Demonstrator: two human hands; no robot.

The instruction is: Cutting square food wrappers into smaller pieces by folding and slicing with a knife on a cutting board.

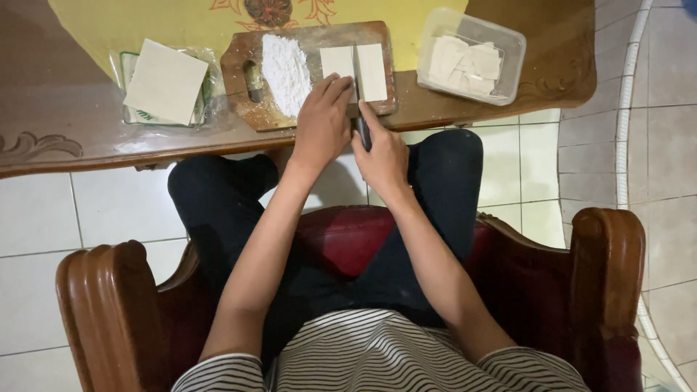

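Observation:
A wooden cutting board (239, 62) lies on the table edge with a heap of white flour (284, 70) on its left half. Beside the flour lies a pale dough sheet (354, 71), split down its middle by a knife blade. My left hand (321, 123) presses its fingers flat on the left piece of the sheet. My right hand (381, 154) grips the dark knife handle (362, 133) at the board's near edge, with the blade running away from me through the sheet.
A stack of square dough sheets (165, 81) lies on a plastic wrapper left of the board. A clear plastic tub (508, 43) with several cut pieces stands to the right. The wooden table (72, 123) has a yellow cloth (131, 22). I sit in a wooden armchair (608, 268) over white tiles.

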